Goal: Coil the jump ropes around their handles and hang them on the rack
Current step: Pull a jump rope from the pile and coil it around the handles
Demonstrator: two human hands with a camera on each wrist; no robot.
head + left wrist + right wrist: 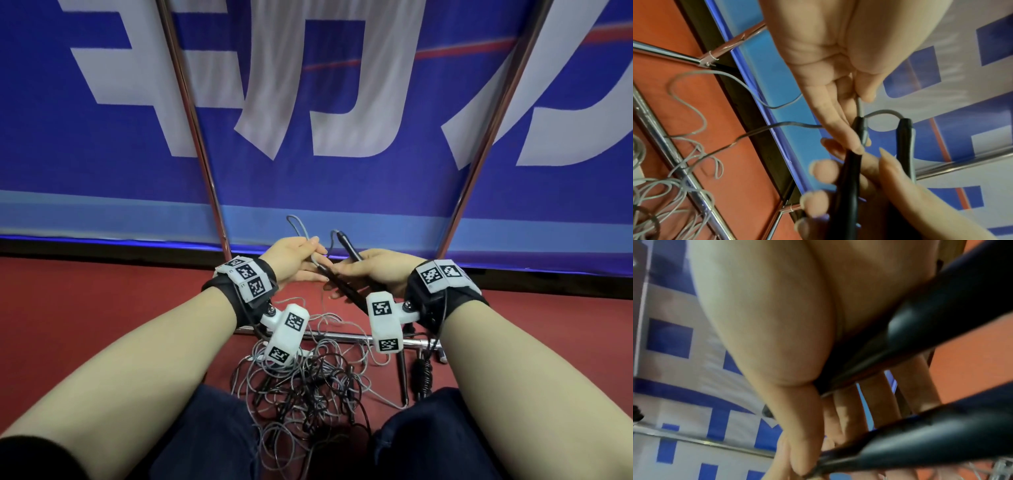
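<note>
Both hands are raised at the centre of the head view: two black handles (342, 277) are gripped together in the right hand (373, 274), while the grey rope (310, 250) is pinched between thumb and fingers of the left hand (291, 257). More tangled ropes (308, 387) are piled on the red floor (102, 308) at lower centre, across the chrome rack (191, 120) base.

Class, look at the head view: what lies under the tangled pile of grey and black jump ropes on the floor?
Under the tangled pile lie the red floor and the rack's chrome base bar, which crosses beneath the upper loops. The person's knees cover the pile's near edge, hiding anything there.
</note>
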